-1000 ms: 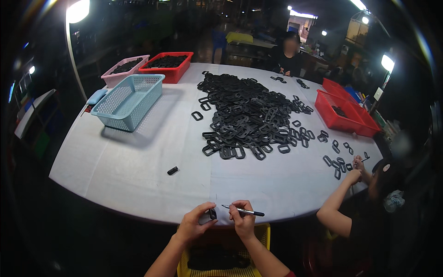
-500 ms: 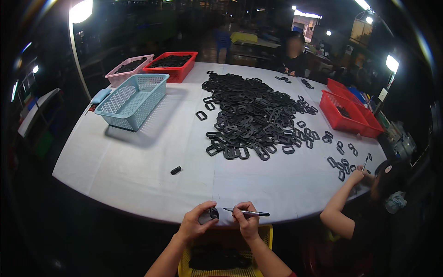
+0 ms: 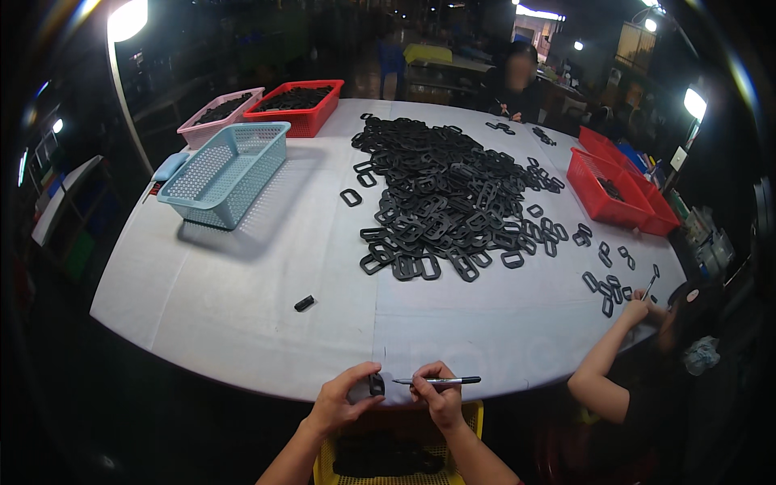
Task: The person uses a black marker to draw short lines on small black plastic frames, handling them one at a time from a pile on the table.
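Near the table's front edge, my left hand [image 3: 343, 399] pinches a small black rectangular ring [image 3: 377, 385] between thumb and fingers, standing on edge. My right hand [image 3: 440, 402] grips a marker pen [image 3: 454, 380], silver-grey with a dark end. Its bare tip points left at the ring, with a small gap between them. Below both hands, a yellow basket [image 3: 479, 424] contains a heap of black pieces. A large pile of similar black rings [image 3: 444, 206] spreads over the table beyond my hands. One small black piece [image 3: 304, 303] lies alone to the left.
On the white table [image 3: 218, 323], a light blue basket [image 3: 234, 208] stands at left, before pink [image 3: 194, 136] and red [image 3: 311, 121] baskets of black pieces. Red trays [image 3: 614, 208] sit at right. A co-worker's arm [image 3: 602, 372] reaches in from the right; another person [image 3: 513, 89] sits across.
The ring in my left hand looks slightly turned, showing more of its openings. Both hands sit a little lower in the picture, and the whole view has shifted slightly. Both grips persist.
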Available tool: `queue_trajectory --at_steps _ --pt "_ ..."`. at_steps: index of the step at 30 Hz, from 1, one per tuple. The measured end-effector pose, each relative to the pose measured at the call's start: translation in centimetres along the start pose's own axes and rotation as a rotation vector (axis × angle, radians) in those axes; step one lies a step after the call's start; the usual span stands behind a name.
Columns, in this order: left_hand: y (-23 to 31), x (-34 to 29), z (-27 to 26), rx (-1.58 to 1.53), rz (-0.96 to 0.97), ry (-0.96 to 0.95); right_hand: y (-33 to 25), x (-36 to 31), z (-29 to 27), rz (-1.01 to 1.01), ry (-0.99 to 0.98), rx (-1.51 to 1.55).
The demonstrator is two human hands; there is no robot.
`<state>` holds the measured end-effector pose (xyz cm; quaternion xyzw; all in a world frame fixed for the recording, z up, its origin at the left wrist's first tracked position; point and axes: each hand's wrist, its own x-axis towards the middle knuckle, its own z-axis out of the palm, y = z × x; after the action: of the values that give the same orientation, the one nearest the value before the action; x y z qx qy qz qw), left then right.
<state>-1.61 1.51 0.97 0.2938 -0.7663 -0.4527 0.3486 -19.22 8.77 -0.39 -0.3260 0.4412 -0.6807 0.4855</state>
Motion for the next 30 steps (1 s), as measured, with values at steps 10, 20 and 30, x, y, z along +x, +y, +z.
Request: queue_trajectory --at_steps 10,20,30 --pt "0.0 -0.1 -0.1 -0.138 -0.096 -0.01 -1.6 1.2 1.3 0.109 0.108 -0.056" --pt "-0.9 -0.2 -0.3 -0.133 -0.044 -0.027 -1.6 1.7 3.2 0.005 0.266 -0.437" --pt "-1.6 -0.2 -0.2 -0.078 0.038 0.011 -0.5 1.6 3.7 -0.119 0.258 -0.595"
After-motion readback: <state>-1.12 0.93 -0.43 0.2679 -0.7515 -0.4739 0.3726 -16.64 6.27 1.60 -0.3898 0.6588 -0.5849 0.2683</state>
